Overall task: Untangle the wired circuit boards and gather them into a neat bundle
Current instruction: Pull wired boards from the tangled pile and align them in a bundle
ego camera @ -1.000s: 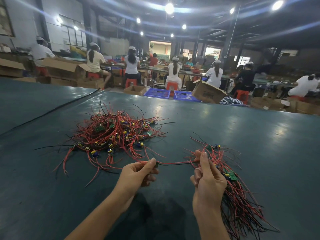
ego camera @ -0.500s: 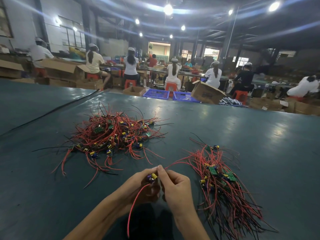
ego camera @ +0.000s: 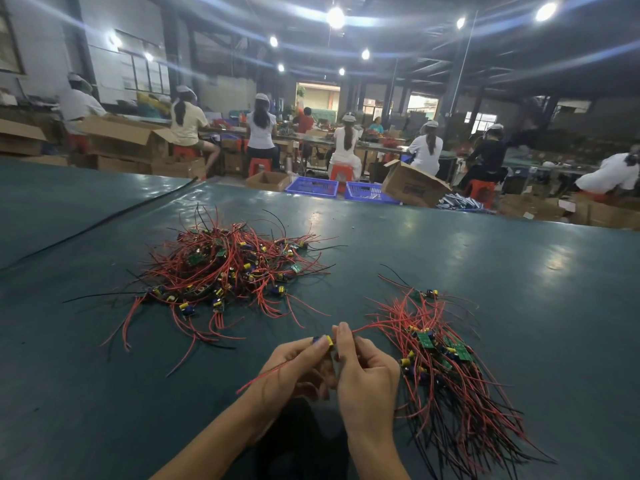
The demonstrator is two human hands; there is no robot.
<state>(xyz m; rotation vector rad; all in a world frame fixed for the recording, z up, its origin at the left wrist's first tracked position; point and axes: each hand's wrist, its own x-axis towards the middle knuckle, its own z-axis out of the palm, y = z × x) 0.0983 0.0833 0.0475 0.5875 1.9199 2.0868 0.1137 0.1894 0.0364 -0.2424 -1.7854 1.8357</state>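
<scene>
I am looking down at my left hand [ego camera: 294, 363] and right hand [ego camera: 365, 370], which are meeting fingertip to fingertip just above the dark green table [ego camera: 519, 271]. Both are curling their fingers and pinching one small wired circuit board [ego camera: 325, 341] with a yellow part. Its red leads [ego camera: 263, 377] are trailing down-left past the left hand and up-right toward the bundle [ego camera: 446, 372], which is lying just right of the right hand. The tangled pile [ego camera: 225, 268] of boards is sitting farther off to the left. Beyond the table edge, blue crates [ego camera: 311, 187] and a cardboard box [ego camera: 412, 185] are standing, and seated workers [ego camera: 260, 129] are facing away.
</scene>
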